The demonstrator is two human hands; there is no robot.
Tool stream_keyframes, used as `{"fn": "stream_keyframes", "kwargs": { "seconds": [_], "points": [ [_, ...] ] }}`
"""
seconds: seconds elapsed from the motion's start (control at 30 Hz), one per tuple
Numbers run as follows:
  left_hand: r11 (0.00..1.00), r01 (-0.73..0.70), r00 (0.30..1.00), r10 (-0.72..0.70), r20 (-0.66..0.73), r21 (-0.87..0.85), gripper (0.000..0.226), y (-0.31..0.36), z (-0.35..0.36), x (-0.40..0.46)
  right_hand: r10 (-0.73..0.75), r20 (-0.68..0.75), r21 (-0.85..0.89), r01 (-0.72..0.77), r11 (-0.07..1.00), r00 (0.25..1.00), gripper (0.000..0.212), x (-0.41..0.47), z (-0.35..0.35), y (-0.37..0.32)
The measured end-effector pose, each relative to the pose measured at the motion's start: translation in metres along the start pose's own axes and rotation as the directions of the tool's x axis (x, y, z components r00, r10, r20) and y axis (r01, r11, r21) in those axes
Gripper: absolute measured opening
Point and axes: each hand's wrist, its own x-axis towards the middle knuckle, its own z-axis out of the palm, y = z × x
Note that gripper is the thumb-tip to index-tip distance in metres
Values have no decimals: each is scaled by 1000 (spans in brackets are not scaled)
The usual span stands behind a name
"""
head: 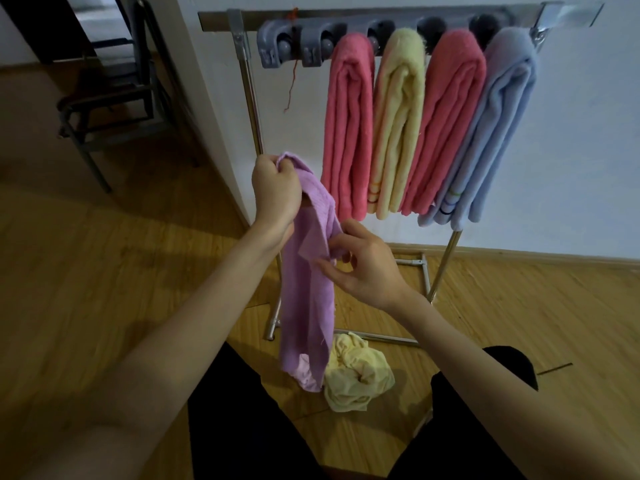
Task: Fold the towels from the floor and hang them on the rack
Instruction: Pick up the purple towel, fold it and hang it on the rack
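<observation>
The person's left hand (275,188) was clenched around the top end of a purple towel (308,299), fingers curled over the bunched cloth, so that the towel hung straight down in a long strip toward six o'clock. Its lower end reached the wooden floor (104,271), touching a crumpled yellow towel (356,372) that lay in a heap just beside it, toward four o'clock from the purple hem.

The right hand (360,261) sat lower, at about four o'clock from the left hand, pinching a folded edge of the purple towel between thumb and fingertips, the remaining fingers loosely curved.

Behind the hands, toward twelve o'clock, stood a metal rack (249,84) against a white wall (588,133). A grey clip holder (298,43) ran along its top bar. Four folded towels hung side by side from it, touching one another: a pink towel (349,126), a pale yellow towel (398,119), a second pink towel (446,119) and a blue towel (498,126), in that order toward three o'clock. The two clip places toward nine o'clock held no towel.

A dark chair (117,84) stood well apart, toward ten o'clock. The person's dark-clothed legs (249,427) filled the bottom of the view at six o'clock.
</observation>
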Motion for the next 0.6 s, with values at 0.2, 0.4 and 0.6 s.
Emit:
{"fn": "stream_keyframes", "kwargs": {
  "seconds": [0.2, 0.4, 0.6],
  "points": [
    [999, 35, 999, -35, 15, 2, 25, 3, -7, 3, 78, -48, 100, -73, 992, 996, 12, 1, -13, 18],
    [994, 16, 965, -45, 259, 112, 19, 14, -24, -2, 220, -111, 252, -187, 949, 969, 8, 5, -47, 36],
    [865, -248, 872, 4, 489, 436, 12, 32, -44, 2, 260, -92, 326, -217, 920, 961, 9, 18, -77, 48]
  ]
}}
